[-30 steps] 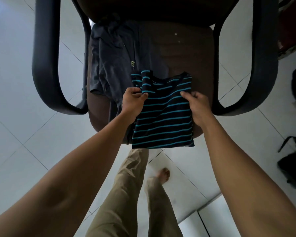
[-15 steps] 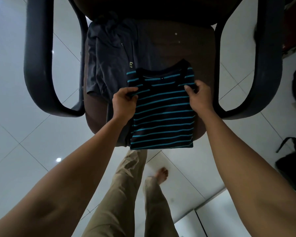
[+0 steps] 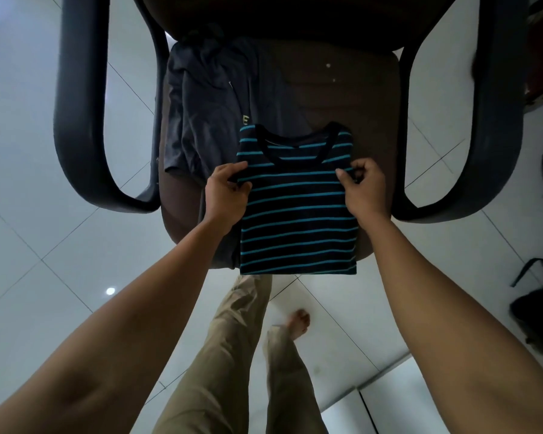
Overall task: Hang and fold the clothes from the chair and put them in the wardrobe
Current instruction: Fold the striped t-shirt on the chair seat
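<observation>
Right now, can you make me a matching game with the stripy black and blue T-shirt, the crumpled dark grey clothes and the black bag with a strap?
Things
1. black T-shirt with blue stripes
2. crumpled dark grey garment
3. black bag with a strap

Places
A. on the white tiled floor, far right
B. held by the left hand and right hand
C. on the left part of the brown chair seat

Pairs: 1-B, 2-C, 3-A
</observation>
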A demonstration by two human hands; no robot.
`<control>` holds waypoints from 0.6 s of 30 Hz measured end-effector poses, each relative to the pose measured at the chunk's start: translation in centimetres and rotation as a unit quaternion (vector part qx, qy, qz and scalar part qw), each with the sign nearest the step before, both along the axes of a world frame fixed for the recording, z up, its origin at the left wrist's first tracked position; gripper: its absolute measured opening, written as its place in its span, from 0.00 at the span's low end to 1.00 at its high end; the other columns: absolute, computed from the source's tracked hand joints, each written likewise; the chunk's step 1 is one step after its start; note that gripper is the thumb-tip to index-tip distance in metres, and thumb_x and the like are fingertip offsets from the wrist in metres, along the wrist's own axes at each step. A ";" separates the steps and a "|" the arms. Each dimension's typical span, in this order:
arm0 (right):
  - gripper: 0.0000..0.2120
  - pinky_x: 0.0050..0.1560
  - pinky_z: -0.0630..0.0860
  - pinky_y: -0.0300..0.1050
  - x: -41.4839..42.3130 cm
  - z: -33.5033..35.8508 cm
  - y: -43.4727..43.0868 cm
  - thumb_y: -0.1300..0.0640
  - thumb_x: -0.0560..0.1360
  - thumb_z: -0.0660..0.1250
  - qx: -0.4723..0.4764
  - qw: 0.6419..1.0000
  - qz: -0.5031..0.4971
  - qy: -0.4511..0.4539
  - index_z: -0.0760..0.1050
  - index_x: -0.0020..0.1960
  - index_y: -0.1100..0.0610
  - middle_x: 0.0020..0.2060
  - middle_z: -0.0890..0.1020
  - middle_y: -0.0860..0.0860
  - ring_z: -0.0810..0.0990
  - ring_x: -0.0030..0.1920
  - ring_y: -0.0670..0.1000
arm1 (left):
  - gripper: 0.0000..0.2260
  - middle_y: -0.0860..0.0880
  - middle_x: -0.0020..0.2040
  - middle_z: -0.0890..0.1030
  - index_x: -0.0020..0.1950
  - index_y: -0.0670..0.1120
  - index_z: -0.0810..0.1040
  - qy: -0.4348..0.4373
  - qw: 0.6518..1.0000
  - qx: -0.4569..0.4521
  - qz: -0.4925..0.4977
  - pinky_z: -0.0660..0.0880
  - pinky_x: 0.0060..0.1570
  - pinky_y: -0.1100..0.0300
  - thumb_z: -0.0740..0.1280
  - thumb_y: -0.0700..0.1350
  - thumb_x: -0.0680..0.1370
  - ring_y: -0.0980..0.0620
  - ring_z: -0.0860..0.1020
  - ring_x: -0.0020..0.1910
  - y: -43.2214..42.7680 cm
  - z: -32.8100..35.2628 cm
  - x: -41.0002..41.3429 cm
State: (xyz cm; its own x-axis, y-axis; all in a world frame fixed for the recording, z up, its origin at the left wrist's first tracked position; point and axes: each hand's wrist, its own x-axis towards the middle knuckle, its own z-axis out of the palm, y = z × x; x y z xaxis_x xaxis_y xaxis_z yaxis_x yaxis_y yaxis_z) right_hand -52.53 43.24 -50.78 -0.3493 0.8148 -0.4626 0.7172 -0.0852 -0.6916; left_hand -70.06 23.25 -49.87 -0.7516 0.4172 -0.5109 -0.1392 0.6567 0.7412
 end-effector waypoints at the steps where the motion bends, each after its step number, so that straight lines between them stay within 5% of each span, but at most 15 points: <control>1: 0.13 0.50 0.77 0.42 0.0 0.0 -0.1 0.51 0.76 0.73 -0.012 1.000 -0.007 -0.008 0.74 0.56 0.55 0.46 0.77 0.49 0.77 0.45 0.47 | 0.20 0.51 0.61 0.75 0.65 0.49 0.78 -0.001 1.000 -0.008 0.005 0.76 0.56 0.67 0.71 0.35 0.75 0.54 0.80 0.52 0.1 -0.1 0.1; 5: 0.19 0.45 0.76 0.37 1.1 1.1 -1.1 0.42 0.75 0.71 -0.050 0.997 -0.051 -0.007 0.74 0.57 0.54 0.47 0.79 0.47 0.80 0.46 0.46 | 0.15 0.48 0.56 0.78 0.51 0.59 0.76 -0.003 0.999 -0.031 -0.020 0.79 0.54 0.56 0.75 0.43 0.72 0.51 0.80 0.51 -0.9 0.0 1.3; 8: 0.19 0.46 0.78 0.42 4.4 1.7 -3.6 0.38 0.75 0.69 -0.081 0.995 -0.054 -0.013 0.74 0.55 0.52 0.47 0.81 0.47 0.81 0.47 0.47 | 0.11 0.50 0.50 0.81 0.42 0.58 0.77 -0.052 0.996 -0.048 -0.055 0.80 0.53 0.48 0.76 0.43 0.72 0.49 0.81 0.50 -3.5 0.6 3.8; 13: 0.13 0.47 0.77 0.40 9.8 1.6 -7.4 0.48 0.80 0.67 -0.183 0.982 0.003 -0.050 0.76 0.58 0.56 0.51 0.82 0.50 0.81 0.53 0.51 | 0.14 0.49 0.57 0.80 0.57 0.52 0.82 -0.150 0.984 -0.075 -0.056 0.81 0.56 0.54 0.70 0.36 0.77 0.48 0.81 0.55 -7.4 1.0 7.9; 18: 0.13 0.37 0.73 0.33 12.1 2.1 -9.0 0.47 0.79 0.68 -0.120 0.988 0.024 -0.095 0.74 0.50 0.58 0.45 0.81 0.52 0.80 0.46 0.50 | 0.16 0.49 0.63 0.78 0.64 0.50 0.79 -0.120 0.990 -0.071 -0.010 0.79 0.59 0.54 0.68 0.35 0.79 0.49 0.79 0.59 -9.1 0.9 8.8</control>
State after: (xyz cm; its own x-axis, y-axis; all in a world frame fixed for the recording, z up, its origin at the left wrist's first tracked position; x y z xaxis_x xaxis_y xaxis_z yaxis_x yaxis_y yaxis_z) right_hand -40.48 34.23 -48.69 -0.2728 0.6589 -0.7010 0.8397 -0.1926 -0.5078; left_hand -61.30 14.14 -48.99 -0.5938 0.3419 -0.7283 -0.2871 0.7556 0.5888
